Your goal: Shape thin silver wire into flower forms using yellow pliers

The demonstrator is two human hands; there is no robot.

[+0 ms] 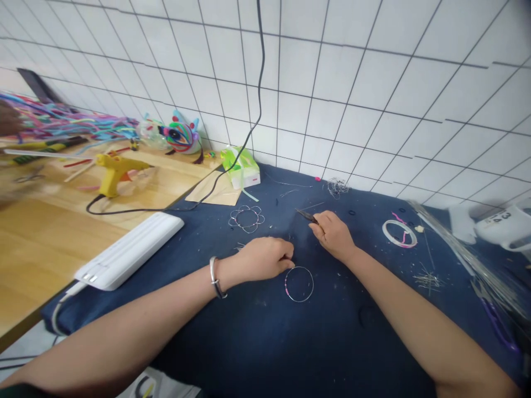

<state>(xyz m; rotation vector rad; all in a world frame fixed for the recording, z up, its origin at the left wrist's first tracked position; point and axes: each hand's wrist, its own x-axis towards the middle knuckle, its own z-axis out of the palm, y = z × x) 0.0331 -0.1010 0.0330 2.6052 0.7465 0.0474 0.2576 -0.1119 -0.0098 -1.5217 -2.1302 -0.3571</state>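
1. Centre of the frame, and here's the left hand [267,258], a silver bangle [213,271] round its wrist: fingers curled in, thumb and fingertips pinched together on the top edge of a wire ring [313,286].
2. That ring sits just below centre, a slim hoop with small pink beads [286,285] along its left side, over the dark blue cloth [257,337].
3. Just right of centre, the right hand [333,235] has its fingers wrapped firmly around a pair of pliers [307,215], the dark nose poking out toward the upper left; how far its tips are parted, I cannot tell.
4. Just above the left hand lies a flower-shaped wire piece [248,227], looped petals around an inner circle, well apart from both hands.
5. Over on the right, a white coil [386,235] with pink strands, a scatter of wire bits [428,281] below it, and a long bundle of wires [477,257] slanting toward the right edge.
6. Left side now: a white power bank [130,251] lies aslant on the cloth, a yellow glue gun [110,171] on the wooden table [136,193] above it.
7. Upper left edge: another person's hand [9,119], blurred, beside colourful strips [83,126].
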